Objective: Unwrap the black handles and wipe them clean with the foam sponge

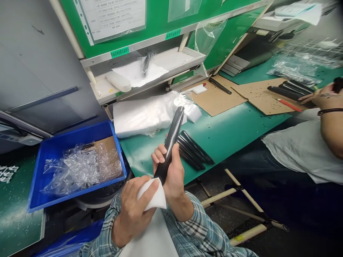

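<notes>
My right hand (174,175) is wrapped round a long, glossy black tube-shaped part (174,130), which tilts up and away from me. My left hand (132,207) grips a white, soft-looking foam sheet (158,196), folded against the part's near end; that end is hidden behind it. A wide white sheet (150,239) hangs below over my lap; whether it joins the piece in my left hand I cannot tell. Just beyond my right hand, several similar black parts (193,150) lie side by side on the green table (150,157).
On the left stands a blue bin (34,182) with crumpled clear plastic (77,171). White sheets in a plastic bag (142,114) lie behind my hands, under a shelf (160,76). At right, a co-worker's hand (321,98) touches black parts (292,89) on cardboard (257,96).
</notes>
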`<state>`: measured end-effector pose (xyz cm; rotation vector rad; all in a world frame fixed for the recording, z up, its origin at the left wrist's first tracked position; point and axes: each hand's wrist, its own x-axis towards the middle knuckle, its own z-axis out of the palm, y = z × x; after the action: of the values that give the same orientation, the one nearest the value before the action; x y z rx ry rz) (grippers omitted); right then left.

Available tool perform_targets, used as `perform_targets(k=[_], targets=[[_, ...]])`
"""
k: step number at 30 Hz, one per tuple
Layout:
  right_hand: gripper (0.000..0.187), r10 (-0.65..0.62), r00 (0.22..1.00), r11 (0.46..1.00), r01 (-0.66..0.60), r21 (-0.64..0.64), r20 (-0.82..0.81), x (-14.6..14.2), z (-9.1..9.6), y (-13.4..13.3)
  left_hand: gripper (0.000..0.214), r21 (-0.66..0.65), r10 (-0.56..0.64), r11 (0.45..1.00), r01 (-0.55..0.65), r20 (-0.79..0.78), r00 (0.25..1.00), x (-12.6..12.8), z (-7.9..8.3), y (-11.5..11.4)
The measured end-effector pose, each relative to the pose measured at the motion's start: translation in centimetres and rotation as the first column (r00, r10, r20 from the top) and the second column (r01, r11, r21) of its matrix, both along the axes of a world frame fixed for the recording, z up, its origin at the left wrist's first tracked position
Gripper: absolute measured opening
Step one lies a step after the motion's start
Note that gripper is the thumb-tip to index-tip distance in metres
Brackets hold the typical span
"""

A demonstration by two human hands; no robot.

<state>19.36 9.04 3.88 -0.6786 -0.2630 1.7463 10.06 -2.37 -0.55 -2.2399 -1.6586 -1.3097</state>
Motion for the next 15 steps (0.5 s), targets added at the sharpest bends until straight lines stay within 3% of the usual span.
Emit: perform_targets(k=[11,15], targets=[[0.050,0.010,1.000,1.000,-0.009,0.006,-0.017,-0.30,0.20,0.18,0.035,0.000,-0.006,1.000,0.006,0.006,1.000,-0.33,-0.16,-0.21],[0.047,0.075,0.996,0.997,-0.076,-0.030,-0.057,-0.64,-0.47,-0.08,0.038,-0.001,-0.008,1.000,0.008,0.051,0.999,-0.71,-0.07,0.00]])
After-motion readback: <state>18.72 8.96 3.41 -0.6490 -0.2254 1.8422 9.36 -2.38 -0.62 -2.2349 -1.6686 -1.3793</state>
